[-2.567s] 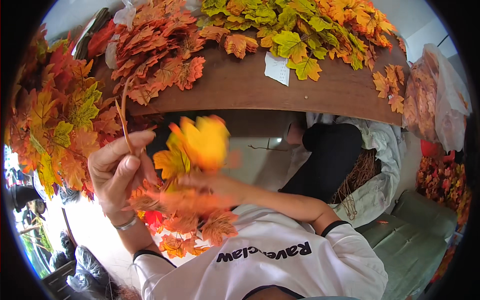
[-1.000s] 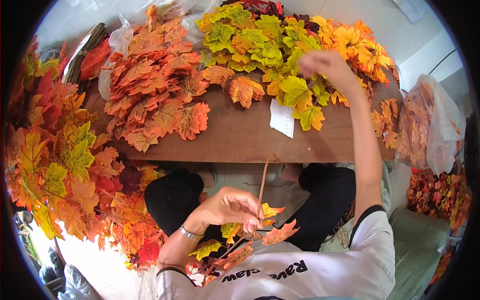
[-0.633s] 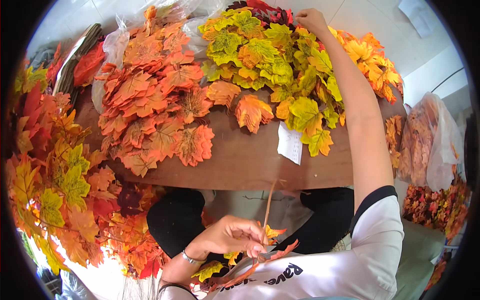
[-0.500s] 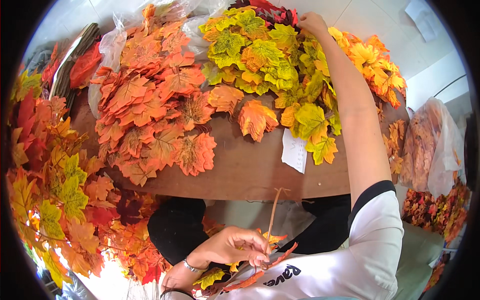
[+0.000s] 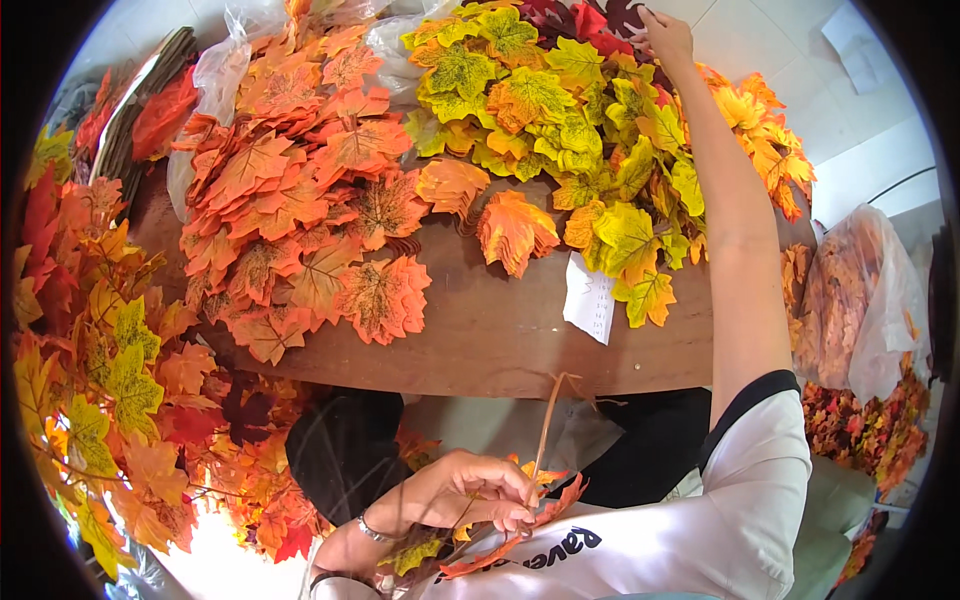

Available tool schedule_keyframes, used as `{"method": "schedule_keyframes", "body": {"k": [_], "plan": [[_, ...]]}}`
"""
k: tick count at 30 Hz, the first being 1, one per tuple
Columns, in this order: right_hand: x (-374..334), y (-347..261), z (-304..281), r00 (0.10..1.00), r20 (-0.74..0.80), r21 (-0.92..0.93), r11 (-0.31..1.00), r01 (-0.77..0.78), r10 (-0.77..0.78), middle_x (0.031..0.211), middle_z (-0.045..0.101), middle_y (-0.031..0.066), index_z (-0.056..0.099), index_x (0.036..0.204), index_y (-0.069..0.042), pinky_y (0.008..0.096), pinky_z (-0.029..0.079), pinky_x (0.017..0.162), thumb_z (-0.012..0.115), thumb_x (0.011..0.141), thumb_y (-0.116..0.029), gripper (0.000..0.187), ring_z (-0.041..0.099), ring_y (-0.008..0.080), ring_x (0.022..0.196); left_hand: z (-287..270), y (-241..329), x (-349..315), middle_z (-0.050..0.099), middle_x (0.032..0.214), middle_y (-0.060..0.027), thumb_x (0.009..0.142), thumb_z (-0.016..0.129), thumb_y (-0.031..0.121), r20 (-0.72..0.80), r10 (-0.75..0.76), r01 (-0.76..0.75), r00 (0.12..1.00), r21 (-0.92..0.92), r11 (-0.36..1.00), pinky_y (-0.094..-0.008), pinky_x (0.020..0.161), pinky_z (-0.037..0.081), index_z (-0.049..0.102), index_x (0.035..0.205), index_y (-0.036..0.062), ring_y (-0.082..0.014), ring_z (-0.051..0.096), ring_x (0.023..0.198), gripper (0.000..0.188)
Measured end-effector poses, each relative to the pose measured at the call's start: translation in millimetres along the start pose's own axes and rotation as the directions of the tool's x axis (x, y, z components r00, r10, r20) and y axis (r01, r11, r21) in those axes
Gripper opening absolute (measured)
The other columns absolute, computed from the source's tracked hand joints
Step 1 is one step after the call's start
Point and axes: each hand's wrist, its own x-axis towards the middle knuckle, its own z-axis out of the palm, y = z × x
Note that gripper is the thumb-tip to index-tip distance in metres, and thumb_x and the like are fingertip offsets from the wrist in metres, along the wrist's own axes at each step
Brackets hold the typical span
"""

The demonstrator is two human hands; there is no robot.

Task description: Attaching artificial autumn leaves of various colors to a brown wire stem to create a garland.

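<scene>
My left hand (image 5: 468,488) is closed in a pinch around the thin brown stem (image 5: 546,430) of an artificial leaf sprig, held upright in front of my chest. Orange-red leaves (image 5: 562,500) and a few yellow ones hang about its lower part. Stretched to the far edge of the table, my right hand (image 5: 668,38) pinches a dark maroon artificial leaf (image 5: 622,16), beyond the heap of yellow-green leaves (image 5: 545,95). Bright red leaves (image 5: 600,38) lie beside that leaf.
Orange leaf stacks (image 5: 300,200) cover the brown table's (image 5: 480,345) left half. A paper slip (image 5: 588,300) lies near the middle. Yellow-orange leaves (image 5: 750,120) are at the far right, above a plastic bag of leaves (image 5: 850,300). Finished-looking leaf branches (image 5: 140,400) crowd the left side.
My right hand has shifted slightly right along the far edge, and a dark maroon leaf now shows at its fingertips. The left hand keeps the sprig in nearly the same place.
</scene>
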Motion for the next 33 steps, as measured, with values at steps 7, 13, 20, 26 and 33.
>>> {"method": "schedule_keyframes", "body": {"k": [7,13,20,26,33], "plan": [[-54,-52,-44,0.897,0.141,0.42,0.846,0.329,-0.419,0.091,0.064,0.008,0.066,0.087,-0.004,0.0253,0.043,0.063,0.057,0.081,-0.029,0.027,0.058,0.0133,0.075,7,-4,1,0.063,0.082,-0.0107,0.08,0.06,0.001,0.024,0.0,0.0,1.0,0.027,1.0,-0.0241,0.064,0.05,0.057,0.089,-0.0042,-0.014,0.061,0.071,0.011],[-193,-70,-36,0.871,0.443,0.37,0.928,0.039,-0.213,0.089,0.062,0.0064,0.062,0.078,0.001,0.0229,0.044,0.076,0.059,0.081,-0.012,0.013,0.055,0.0106,0.083,8,-9,-2,0.06,0.08,-0.0079,0.081,0.059,0.0,0.068,0.059,-0.06,0.996,0.017,0.998,-0.0236,0.065,0.048,0.053,0.093,-0.003,-0.0098,0.057,0.071,0.014],[-305,-80,-48,0.857,0.48,0.492,0.866,-0.088,-0.186,0.093,0.059,0.0096,0.06,0.081,0.0,0.0264,0.043,0.078,0.063,0.073,0.001,0.008,0.054,0.0137,0.088,13,-7,-3,0.062,0.082,-0.0099,0.081,0.058,0.0,0.011,0.107,-0.107,0.994,0.128,0.986,-0.0223,0.059,0.049,0.054,0.091,-0.0022,-0.0103,0.06,0.069,0.01],[-304,-116,-91,0.786,0.528,0.526,0.851,-0.005,-0.322,0.091,0.059,0.0109,0.06,0.079,0.002,0.0265,0.044,0.077,0.062,0.073,0.003,0.006,0.055,0.0141,0.084,17,-8,3,0.062,0.079,-0.0082,0.081,0.058,0.001,0.035,0.089,-0.093,0.995,0.147,0.985,-0.0224,0.059,0.049,0.054,0.088,-0.0019,-0.0106,0.059,0.068,0.009],[-419,-88,-111,0.429,0.885,0.365,0.841,-0.4,-0.179,0.09,0.06,0.011,0.061,0.08,0.002,0.0269,0.046,0.07,0.062,0.074,0.004,0.006,0.057,0.0162,0.083,17,4,-17,0.061,0.075,-0.0134,0.076,0.062,-0.004,0.039,0.266,-0.269,0.963,0.157,0.95,-0.0254,0.054,0.051,0.054,0.081,-0.0037,-0.016,0.061,0.064,0.009]]}}
